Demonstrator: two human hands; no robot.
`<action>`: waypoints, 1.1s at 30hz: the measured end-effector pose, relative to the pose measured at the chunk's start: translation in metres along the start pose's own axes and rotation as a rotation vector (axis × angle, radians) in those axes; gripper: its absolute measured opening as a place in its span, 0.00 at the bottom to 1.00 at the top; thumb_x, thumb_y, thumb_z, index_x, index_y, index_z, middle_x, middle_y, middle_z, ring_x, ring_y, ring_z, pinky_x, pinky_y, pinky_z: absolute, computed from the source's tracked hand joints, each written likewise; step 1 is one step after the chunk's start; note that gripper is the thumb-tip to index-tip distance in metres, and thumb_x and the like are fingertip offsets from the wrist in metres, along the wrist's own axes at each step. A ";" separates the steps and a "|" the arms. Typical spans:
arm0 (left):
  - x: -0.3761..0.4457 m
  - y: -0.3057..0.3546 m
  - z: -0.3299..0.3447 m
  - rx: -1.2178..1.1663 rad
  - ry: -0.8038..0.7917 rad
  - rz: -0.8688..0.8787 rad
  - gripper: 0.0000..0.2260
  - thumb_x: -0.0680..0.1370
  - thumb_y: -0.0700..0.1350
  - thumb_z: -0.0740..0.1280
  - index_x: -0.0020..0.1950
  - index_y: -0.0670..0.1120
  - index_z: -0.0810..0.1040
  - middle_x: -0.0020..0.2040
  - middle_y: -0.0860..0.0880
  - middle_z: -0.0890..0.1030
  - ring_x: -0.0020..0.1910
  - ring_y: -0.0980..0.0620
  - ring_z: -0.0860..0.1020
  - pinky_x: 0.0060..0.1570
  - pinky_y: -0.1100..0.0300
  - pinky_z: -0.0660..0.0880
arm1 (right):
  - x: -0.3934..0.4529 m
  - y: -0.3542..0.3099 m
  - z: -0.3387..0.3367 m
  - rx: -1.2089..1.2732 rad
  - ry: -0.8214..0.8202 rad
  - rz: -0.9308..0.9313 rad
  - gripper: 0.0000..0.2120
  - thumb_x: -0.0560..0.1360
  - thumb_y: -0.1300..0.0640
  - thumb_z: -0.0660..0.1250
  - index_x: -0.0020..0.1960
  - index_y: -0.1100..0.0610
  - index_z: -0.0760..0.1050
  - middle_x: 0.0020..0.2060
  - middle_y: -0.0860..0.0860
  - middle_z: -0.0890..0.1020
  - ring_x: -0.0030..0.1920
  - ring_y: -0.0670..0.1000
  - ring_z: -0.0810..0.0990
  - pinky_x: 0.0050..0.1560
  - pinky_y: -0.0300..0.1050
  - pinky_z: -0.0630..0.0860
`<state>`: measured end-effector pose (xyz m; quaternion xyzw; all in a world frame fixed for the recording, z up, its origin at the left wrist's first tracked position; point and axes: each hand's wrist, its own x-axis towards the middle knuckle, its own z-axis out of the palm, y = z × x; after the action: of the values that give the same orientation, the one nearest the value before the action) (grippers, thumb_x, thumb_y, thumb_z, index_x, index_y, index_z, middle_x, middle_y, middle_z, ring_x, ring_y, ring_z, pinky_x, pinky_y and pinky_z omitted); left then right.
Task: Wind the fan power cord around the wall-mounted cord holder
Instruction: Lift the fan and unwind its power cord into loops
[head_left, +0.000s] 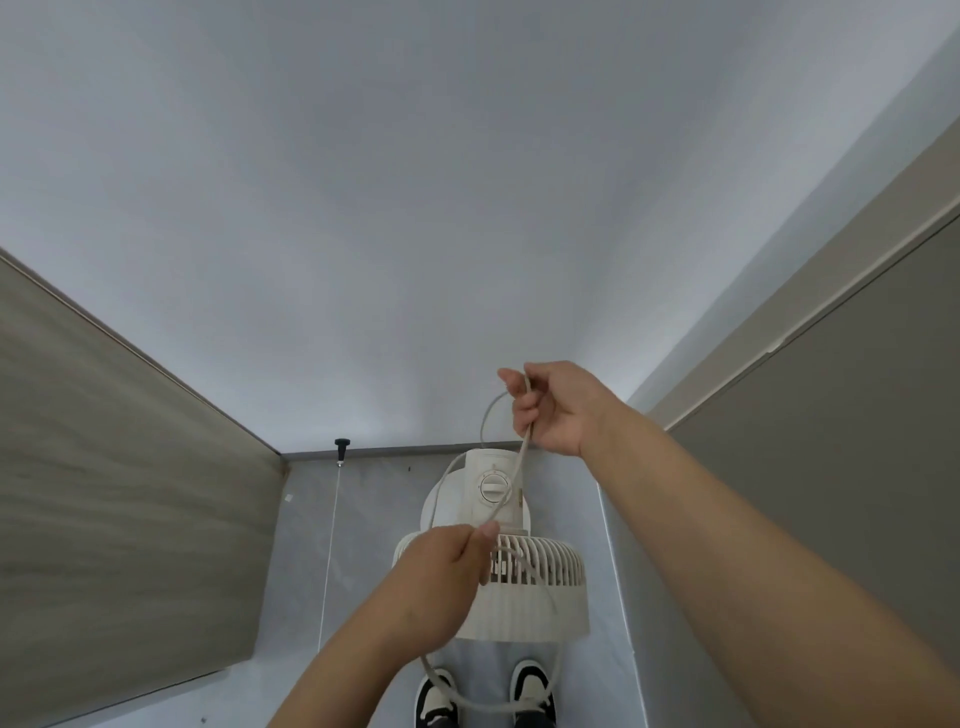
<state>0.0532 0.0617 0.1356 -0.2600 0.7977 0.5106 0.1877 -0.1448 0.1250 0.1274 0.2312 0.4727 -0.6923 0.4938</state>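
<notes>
Right hand (558, 408) grip pinching power cord (525, 447), left hand (441, 577) gripping it too, above fan (530, 587)

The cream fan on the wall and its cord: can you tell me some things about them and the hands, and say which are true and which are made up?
1. The right hand grips the pale grey power cord above the cream plastic wall fan. True.
2. The left hand is empty. False: its fingers pinch the cord in front of the fan.
3. The fan has a round dial on its body. True.
4. The cord is pulled tight everywhere. False: a slack loop hangs down near the black-and-white shoes.
5. A black knob sits left of the fan. True.
</notes>
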 end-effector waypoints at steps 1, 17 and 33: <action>0.002 -0.001 -0.001 -0.123 -0.014 -0.045 0.20 0.82 0.55 0.54 0.33 0.47 0.68 0.25 0.56 0.67 0.23 0.59 0.65 0.29 0.65 0.64 | -0.003 -0.004 0.002 -0.003 -0.020 -0.042 0.16 0.82 0.56 0.54 0.43 0.62 0.75 0.21 0.50 0.78 0.15 0.44 0.69 0.18 0.31 0.64; 0.036 -0.016 -0.045 -1.840 -0.004 -0.315 0.17 0.83 0.48 0.54 0.34 0.46 0.68 0.23 0.54 0.70 0.14 0.59 0.62 0.15 0.69 0.55 | -0.079 -0.015 -0.018 0.147 -0.354 -0.521 0.33 0.79 0.40 0.51 0.22 0.57 0.69 0.14 0.51 0.64 0.18 0.49 0.65 0.39 0.45 0.81; 0.039 0.030 -0.012 -1.426 0.155 0.190 0.23 0.79 0.58 0.57 0.71 0.49 0.69 0.68 0.43 0.74 0.60 0.46 0.81 0.46 0.51 0.82 | -0.088 0.108 -0.027 -0.537 -0.190 -0.567 0.36 0.79 0.38 0.45 0.28 0.60 0.76 0.19 0.53 0.72 0.24 0.51 0.73 0.40 0.50 0.77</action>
<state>0.0039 0.0527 0.1400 -0.2842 0.3007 0.9010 -0.1301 -0.0156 0.1826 0.1384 -0.1110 0.6341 -0.6712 0.3676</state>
